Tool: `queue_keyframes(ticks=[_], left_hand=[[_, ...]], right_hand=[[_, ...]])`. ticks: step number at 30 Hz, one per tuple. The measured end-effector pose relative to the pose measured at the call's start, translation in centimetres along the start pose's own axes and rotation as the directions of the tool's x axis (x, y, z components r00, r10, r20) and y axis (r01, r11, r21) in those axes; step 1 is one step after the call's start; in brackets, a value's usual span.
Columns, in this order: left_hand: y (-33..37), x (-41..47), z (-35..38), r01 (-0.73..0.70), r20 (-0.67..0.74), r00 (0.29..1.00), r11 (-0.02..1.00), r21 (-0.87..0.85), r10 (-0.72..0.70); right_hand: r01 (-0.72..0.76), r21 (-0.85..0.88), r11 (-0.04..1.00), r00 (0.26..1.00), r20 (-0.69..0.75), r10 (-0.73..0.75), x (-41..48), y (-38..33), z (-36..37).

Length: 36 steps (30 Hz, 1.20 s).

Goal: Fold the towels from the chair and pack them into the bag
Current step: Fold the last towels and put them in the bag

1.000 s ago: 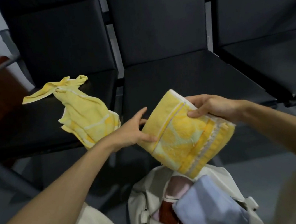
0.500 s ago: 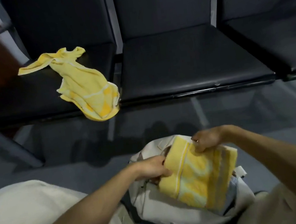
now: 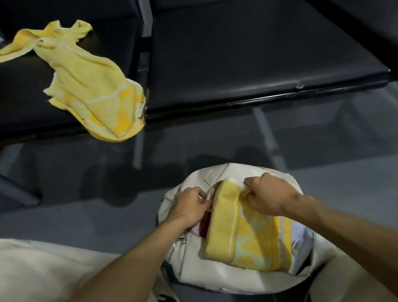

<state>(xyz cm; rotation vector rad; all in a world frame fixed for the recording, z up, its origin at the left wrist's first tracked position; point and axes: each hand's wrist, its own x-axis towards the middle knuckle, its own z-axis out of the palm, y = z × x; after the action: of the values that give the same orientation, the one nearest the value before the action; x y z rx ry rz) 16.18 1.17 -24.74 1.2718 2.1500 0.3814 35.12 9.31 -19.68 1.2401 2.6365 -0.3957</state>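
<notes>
A folded yellow towel (image 3: pixel 249 235) lies across the mouth of the cream bag (image 3: pixel 198 267) on the floor between my knees. My right hand (image 3: pixel 267 195) grips the towel's far end with curled fingers. At the bag's opening, my left hand (image 3: pixel 191 206) pinches the bag's rim beside the towel. Red, pink and pale blue cloth shows inside the bag under the towel. A second yellow towel (image 3: pixel 83 85) lies unfolded and crumpled on the left black chair seat (image 3: pixel 9 99), one end hanging over the front edge.
A row of black padded chairs (image 3: pixel 243 51) runs across the far side. The grey floor (image 3: pixel 72 193) lies between the chairs and the bag. A metal chair leg (image 3: pixel 2 186) slants at the left. My cream trouser legs flank the bag.
Both hands have carried the folded towel down from in front of the chairs onto the bag's mouth. The left hand has shifted from the towel's edge to the bag's rim.
</notes>
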Motion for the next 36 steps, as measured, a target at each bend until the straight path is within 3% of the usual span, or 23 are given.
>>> queue_keyframes(ticks=[3, 7, 14, 23, 31, 36], left_hand=[[-0.1, 0.3, 0.0, -0.022, -0.071, 0.997, 1.0, 0.011, 0.023], [-0.8, 0.1, -1.5, -0.041, -0.191, 0.981, 0.991, -0.127, 0.017], [-0.3, -1.0, -3.1, -0.257, -0.313, 0.922, 0.965, -0.054, 0.228], [0.9, -1.1, -3.4, -0.165, -0.337, 0.929, 0.986, -0.016, 0.15], [1.5, -0.9, -3.5, -0.26, -0.378, 0.885, 0.962, 0.083, 0.272], [1.2, -0.7, -3.4, -0.288, -0.382, 0.875, 0.954, 0.085, 0.298]], right_hand=[[0.027, 0.09, 0.996, 0.999, -0.046, -0.023, -0.9, 0.0, 1.4], [0.12, 0.175, 0.977, 0.992, -0.054, -0.112, -2.4, -1.1, 2.6], [0.296, 0.074, 0.952, 0.951, 0.064, -0.301, -2.8, -4.5, 3.1], [0.362, 0.003, 0.932, 0.917, 0.176, -0.357, -1.0, -7.9, 4.9], [0.155, -0.027, 0.988, 0.988, 0.036, -0.154, 1.3, -5.9, 6.6], [0.039, -0.012, 0.999, 0.997, 0.065, -0.038, 4.5, -7.6, 6.7]])
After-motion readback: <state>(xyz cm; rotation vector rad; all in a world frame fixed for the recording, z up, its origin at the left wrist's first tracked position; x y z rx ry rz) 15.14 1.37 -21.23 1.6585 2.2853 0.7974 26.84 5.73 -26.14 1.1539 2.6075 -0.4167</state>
